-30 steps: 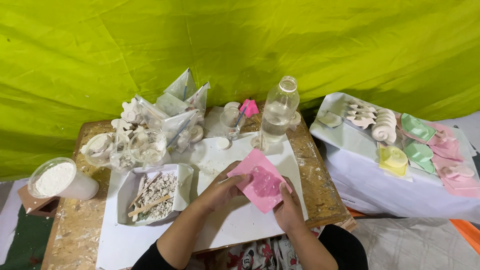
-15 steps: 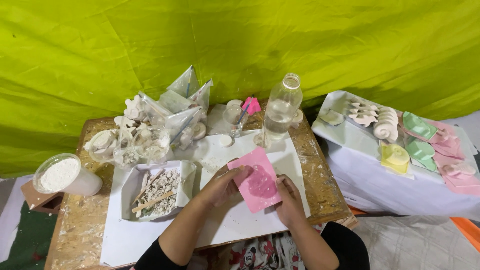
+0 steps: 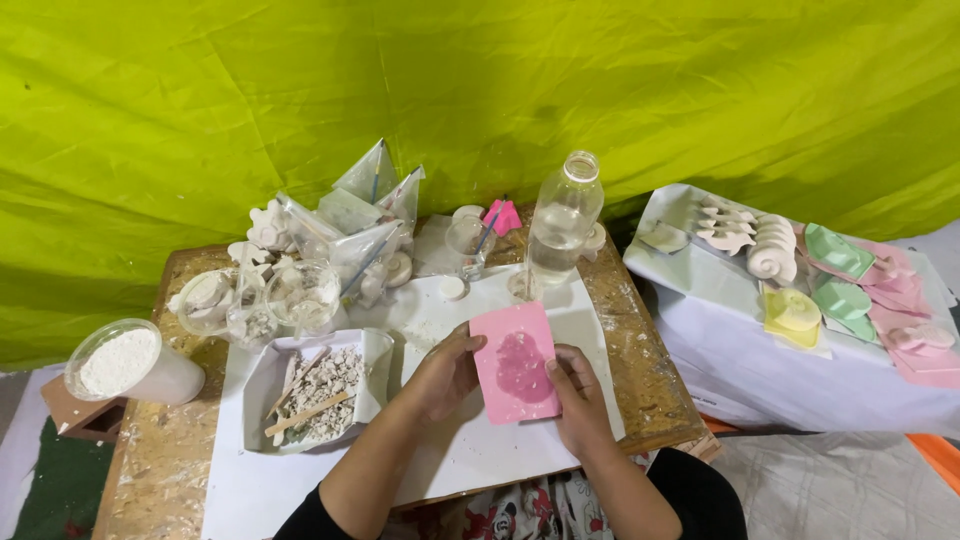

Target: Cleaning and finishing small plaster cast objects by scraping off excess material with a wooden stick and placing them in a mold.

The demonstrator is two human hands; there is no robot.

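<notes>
Your left hand (image 3: 445, 372) and right hand (image 3: 578, 395) pinch the flat pink rectangular silicone mould (image 3: 516, 362) by its side edges over the white board (image 3: 440, 460).

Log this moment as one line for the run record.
left hand: holds pink mould left edge | right hand: grips its right edge | mould: flat on white sheet | nearby: tray of plaster bits, bottle

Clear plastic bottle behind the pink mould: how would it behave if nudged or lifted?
The clear bottle is tall, narrow and uncapped, so a push near its top would probably tip and spill it. About half full of liquid, it is likely moderately heavy. Its thin wall may dent under a squeeze.
</notes>
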